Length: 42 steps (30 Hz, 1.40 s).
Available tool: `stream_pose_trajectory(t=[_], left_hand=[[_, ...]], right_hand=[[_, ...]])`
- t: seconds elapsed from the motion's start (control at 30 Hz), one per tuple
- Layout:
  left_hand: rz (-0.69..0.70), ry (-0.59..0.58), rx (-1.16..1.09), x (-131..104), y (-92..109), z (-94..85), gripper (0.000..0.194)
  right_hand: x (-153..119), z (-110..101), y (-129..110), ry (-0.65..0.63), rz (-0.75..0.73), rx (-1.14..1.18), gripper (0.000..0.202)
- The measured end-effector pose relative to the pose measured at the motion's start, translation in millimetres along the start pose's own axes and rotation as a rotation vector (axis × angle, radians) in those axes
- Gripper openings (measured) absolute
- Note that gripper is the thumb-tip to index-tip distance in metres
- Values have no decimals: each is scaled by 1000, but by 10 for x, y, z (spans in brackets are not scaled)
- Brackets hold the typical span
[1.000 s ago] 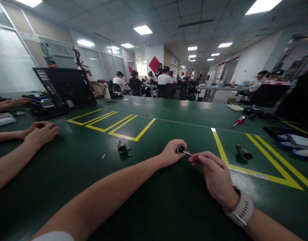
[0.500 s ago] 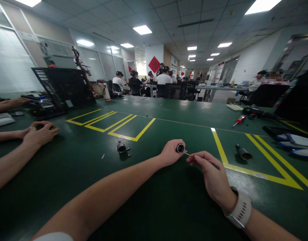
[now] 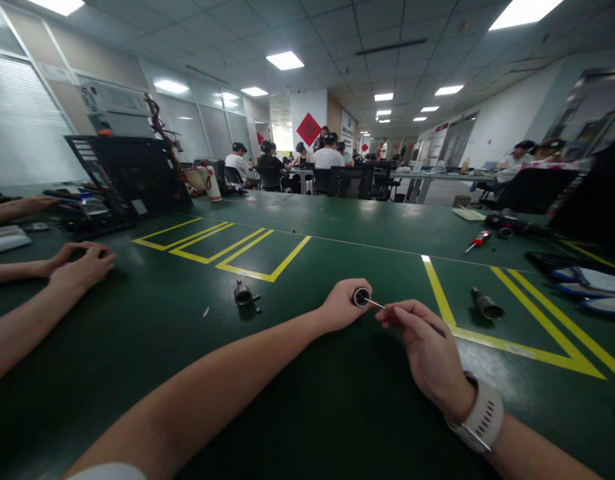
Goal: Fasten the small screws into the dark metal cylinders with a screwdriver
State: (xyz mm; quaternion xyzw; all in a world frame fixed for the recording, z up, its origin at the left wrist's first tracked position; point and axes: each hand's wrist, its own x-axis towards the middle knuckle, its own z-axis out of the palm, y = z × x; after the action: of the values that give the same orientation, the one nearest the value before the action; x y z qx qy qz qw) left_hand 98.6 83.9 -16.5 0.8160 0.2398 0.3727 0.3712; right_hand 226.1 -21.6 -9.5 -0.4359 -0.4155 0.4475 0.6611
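Note:
My left hand (image 3: 340, 307) is wrapped around a dark, hollow cylindrical metal part (image 3: 361, 297), its round open end turned towards me. Between the thumb and fingers of my right hand (image 3: 421, 337) is a thin metal-shafted tool (image 3: 375, 304), its tip at the mouth of the hollow part. Most of its handle is hidden by the hand, so its exact kind is unclear. Left of my hands, a cup-shaped metal part with a stem (image 3: 243, 293) lies near small metal pieces (image 3: 257, 303). Another stemmed metal part (image 3: 487, 307) lies to the right, beside yellow tape.
A co-worker's hands (image 3: 85, 263) are closed around something dark at the left. A red-handled screwdriver (image 3: 478, 241), a power tool (image 3: 517, 223) and blue-and-white gloves (image 3: 587, 283) lie at the right. Yellow tape (image 3: 272, 277) marks the green table (image 3: 212, 373).
My right hand has shifted slightly right, and more of the tool's shaft shows at the part's mouth. My left hand keeps its hold, almost unmoved.

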Motion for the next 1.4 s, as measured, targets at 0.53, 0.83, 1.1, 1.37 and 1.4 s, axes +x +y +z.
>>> stream_pose_trajectory(t=[0.53, 0.83, 1.1, 1.37, 1.4], left_hand=[[28, -27, 159, 9, 4, -12, 18], [-2, -3, 157, 6, 7, -5, 15], [2, -24, 261, -2, 16, -10, 12], [47, -133, 223, -23, 45, -2, 10], [53, -137, 222, -23, 44, -3, 10]], right_hand=[[30, -33, -3, -22, 53, 43, 12], [-6, -10, -12, 25, 22, -20, 12], [21, -32, 16, -18, 20, -26, 13], [15, -22, -6, -25, 61, -11, 14], [13, -20, -2, -32, 61, -19, 14]])
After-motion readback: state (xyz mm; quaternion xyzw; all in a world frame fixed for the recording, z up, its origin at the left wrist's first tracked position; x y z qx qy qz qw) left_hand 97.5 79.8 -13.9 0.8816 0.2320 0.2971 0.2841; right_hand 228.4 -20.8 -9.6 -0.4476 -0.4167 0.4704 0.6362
